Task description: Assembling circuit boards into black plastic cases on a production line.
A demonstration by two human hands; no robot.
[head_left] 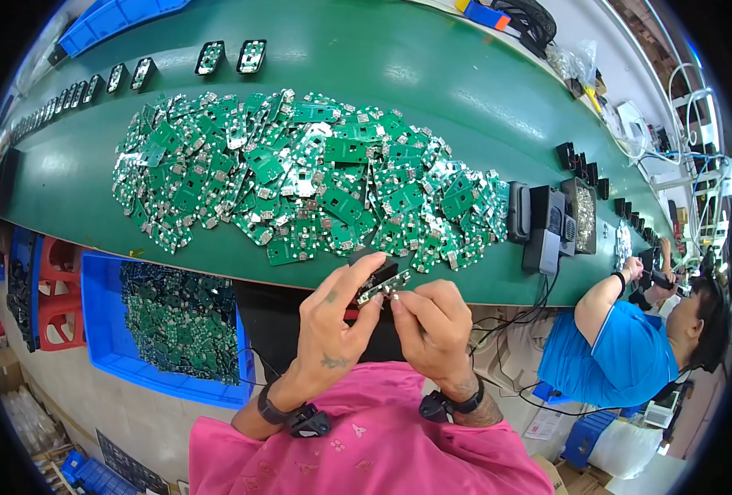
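L hand (pixel 330 318) fingers grip black housing (pixel 376 270); R hand (pixel 434 323) fingertips pinch small board (pixel 382 286) just beneath it, long axis running L-R btw both hands.

**Inspector:** What lies ahead of the fingers (pixel 364 280)?

**Assistant:** A wide heap of green circuit boards (pixel 300 177) covers the green belt (pixel 432 91) just beyond them. Bare belt opens farther out, past the heap.

**Inspector:** To the sides?

**Assistant:** Black housings (pixel 547 219) stand right of the fingertips. A blue bin of boards (pixel 102 313) sits lower left; a co-worker (pixel 622 338) sits farther right.
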